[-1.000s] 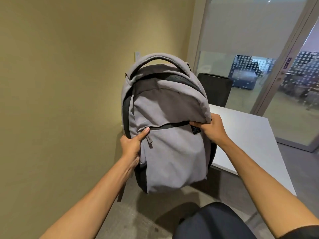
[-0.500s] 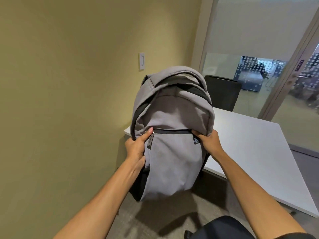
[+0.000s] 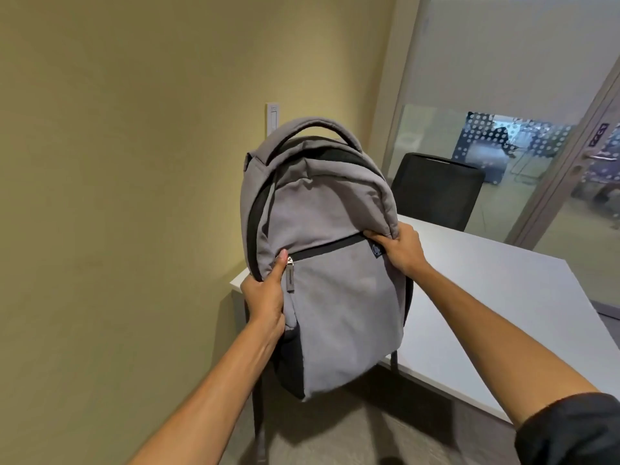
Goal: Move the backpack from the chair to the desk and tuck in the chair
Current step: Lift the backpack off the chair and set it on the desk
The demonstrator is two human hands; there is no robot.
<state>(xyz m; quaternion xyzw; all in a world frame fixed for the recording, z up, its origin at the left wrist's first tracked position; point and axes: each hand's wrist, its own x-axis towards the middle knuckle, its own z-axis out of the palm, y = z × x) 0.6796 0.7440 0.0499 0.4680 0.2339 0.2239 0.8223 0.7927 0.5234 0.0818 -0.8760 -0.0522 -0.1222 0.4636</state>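
A grey backpack [image 3: 335, 297] with black side panels hangs upright in the air, held by both hands. My left hand [image 3: 265, 297] grips its left side, thumb up beside the front zip pull. My right hand [image 3: 401, 250] pinches the fabric at the right end of the front pocket zip. The bag's lower half is over the near left corner of the white desk [image 3: 486, 307]; its bottom is off the surface. The chair it came from is out of view.
A black chair [image 3: 436, 193] stands at the desk's far side. A yellow wall with a light switch [image 3: 272, 119] runs along the left. Glass partition and door [image 3: 570, 162] are at the back right. Grey carpet lies below.
The backpack has been carried forward and up, from beside the desk edge to over its near corner. The dark seat at the bottom of the view has dropped out of sight.
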